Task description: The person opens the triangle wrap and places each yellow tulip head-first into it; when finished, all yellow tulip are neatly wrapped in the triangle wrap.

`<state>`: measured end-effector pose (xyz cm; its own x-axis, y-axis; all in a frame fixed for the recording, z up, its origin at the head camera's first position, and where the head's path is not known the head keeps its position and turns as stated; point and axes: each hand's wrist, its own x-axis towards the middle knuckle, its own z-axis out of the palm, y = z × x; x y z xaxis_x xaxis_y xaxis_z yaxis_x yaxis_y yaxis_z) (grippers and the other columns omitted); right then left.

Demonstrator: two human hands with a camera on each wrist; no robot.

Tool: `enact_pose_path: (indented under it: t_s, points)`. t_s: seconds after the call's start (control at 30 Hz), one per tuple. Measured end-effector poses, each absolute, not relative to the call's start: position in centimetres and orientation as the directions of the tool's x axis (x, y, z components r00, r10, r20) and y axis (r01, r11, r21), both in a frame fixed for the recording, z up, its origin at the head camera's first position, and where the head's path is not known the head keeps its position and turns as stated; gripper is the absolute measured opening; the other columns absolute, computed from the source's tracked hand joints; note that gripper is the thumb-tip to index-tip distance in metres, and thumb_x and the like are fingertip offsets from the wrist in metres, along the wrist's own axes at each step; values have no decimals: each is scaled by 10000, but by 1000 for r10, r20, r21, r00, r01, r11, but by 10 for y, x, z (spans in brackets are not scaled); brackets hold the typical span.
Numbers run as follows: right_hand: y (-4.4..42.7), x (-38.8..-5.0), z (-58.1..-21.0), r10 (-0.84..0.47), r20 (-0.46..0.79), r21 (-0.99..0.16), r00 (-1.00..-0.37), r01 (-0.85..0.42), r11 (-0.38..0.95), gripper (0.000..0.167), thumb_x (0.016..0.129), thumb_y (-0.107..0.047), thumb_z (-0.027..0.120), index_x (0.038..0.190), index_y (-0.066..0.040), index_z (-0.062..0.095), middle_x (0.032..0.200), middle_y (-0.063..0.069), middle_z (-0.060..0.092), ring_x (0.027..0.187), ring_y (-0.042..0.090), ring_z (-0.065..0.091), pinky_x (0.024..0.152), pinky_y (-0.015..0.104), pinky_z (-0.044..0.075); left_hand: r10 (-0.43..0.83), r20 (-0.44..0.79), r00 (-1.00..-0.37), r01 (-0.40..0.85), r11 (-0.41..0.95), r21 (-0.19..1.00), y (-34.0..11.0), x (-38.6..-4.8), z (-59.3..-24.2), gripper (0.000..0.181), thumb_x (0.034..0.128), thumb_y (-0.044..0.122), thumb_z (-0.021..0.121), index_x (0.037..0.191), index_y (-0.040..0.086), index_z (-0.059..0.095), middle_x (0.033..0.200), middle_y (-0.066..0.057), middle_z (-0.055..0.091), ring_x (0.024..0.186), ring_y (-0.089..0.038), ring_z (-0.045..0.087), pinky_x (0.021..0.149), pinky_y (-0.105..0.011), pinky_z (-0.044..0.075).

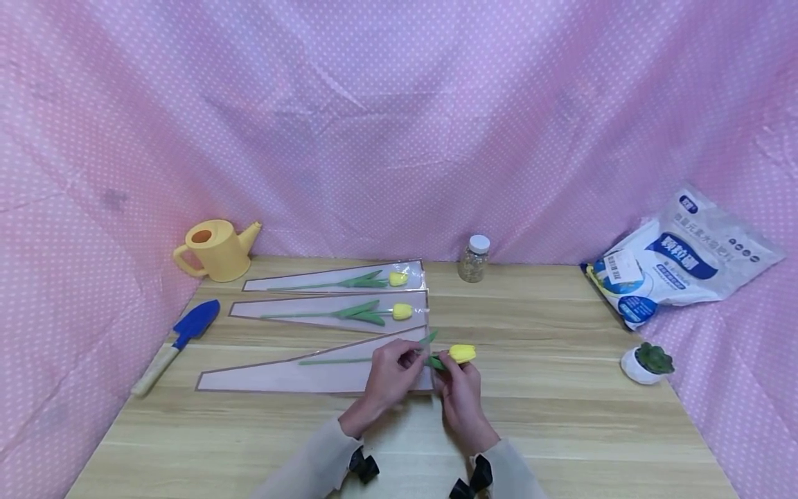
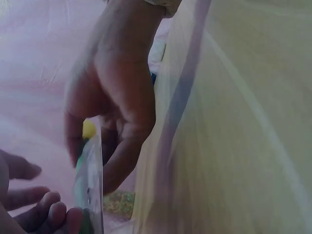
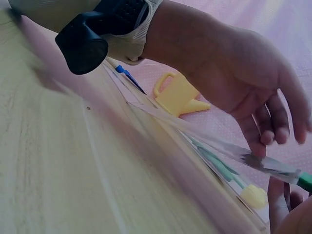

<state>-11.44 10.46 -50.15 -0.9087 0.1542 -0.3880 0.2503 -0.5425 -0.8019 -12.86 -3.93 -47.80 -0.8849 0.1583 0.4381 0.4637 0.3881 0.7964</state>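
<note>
A yellow tulip (image 1: 463, 354) with green leaves and a long stem lies partly inside the nearest tapered clear plastic sleeve (image 1: 262, 378); its bloom is beyond the sleeve's wide end. My right hand (image 1: 461, 395) grips the tulip just below the bloom, at the sleeve's mouth. My left hand (image 1: 393, 371) is over the wide end, beside a leaf. In the right wrist view the left hand (image 3: 239, 80) has loosely bent, parted fingers, with one fingertip touching the sleeve. In the left wrist view the right hand's (image 2: 117, 92) thumb and finger stand on either side of the sleeve.
Two sleeved tulips (image 1: 402, 312) lie behind. At the left are a yellow watering can (image 1: 221, 253) and a blue trowel (image 1: 197, 320). A lidded jar (image 1: 474, 260) stands at the back. A white bag (image 1: 673, 260) and a potted succulent (image 1: 648, 362) are at the right.
</note>
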Motion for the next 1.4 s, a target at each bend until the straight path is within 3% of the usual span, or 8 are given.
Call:
enact_pose_path:
  t_s: [0.17,0.27,0.43,0.63,0.87,1.13,1.27,1.4]
  points:
    - [109,-117,-500,165,-393,-788,-904,239,-568,418,996,-155,581,1326,30,404,1063,-16,572,916,18,656,893,183,572,261,468,-844,535,435,724,-55,-136,-471,290,792,100,809,1050,-5,728,818,-108,693,722,-170,650,661,-255,583]
    - [112,-118,-499,166,-387,-767,-907,217,-604,403,1001,-131,568,1326,25,386,1108,13,536,967,35,641,937,196,560,335,393,-856,516,523,678,-69,-140,-465,510,783,242,835,1231,58,672,1065,-128,693,942,-240,678,812,-373,603]
    - [117,-119,-496,173,-374,-741,-911,181,-647,381,994,-120,580,1299,-8,380,1130,19,522,1017,62,633,979,205,543,452,186,-873,478,712,515,-96,-146,-457,967,710,476,860,1521,195,415,1511,-159,452,1372,-352,476,1106,-564,439]
    - [126,-120,-492,161,-383,-732,-910,192,-654,395,1016,-162,554,1336,-38,360,1229,38,520,1050,55,645,1007,198,520,483,-1,-875,441,800,408,-124,-151,-460,1207,632,484,915,1589,157,256,1630,-165,267,1501,-395,275,1226,-611,240]
    - [136,-122,-488,146,-397,-694,-906,193,-694,357,1025,-166,541,1321,-64,369,1239,17,534,1039,30,643,997,177,519,465,-39,-885,427,840,334,-139,-155,-468,1178,646,326,921,1580,82,246,1585,-181,327,1503,-369,269,1238,-622,195]
    - [141,-123,-485,138,-394,-710,-909,205,-674,406,1017,-184,562,1354,-74,363,1292,11,492,1074,27,593,1034,170,492,458,12,-889,441,849,291,-140,-156,-469,1025,693,171,877,1550,68,322,1377,-140,494,1315,-302,439,1189,-535,324]
    - [143,-125,-486,146,-358,-758,-922,195,-622,399,1025,-183,546,1353,-53,360,1221,-4,513,1008,15,600,995,151,510,462,26,-886,448,841,303,-141,-155,-467,1011,695,164,884,1544,76,343,1267,-104,496,1110,-231,462,1035,-418,426]
    - [144,-125,-487,142,-334,-801,-932,201,-564,331,1026,-173,541,1290,-34,396,1061,-37,599,883,10,644,818,115,550,471,50,-881,462,833,304,-143,-155,-465,979,683,156,886,1520,79,384,1128,-69,482,932,-180,402,870,-350,400]
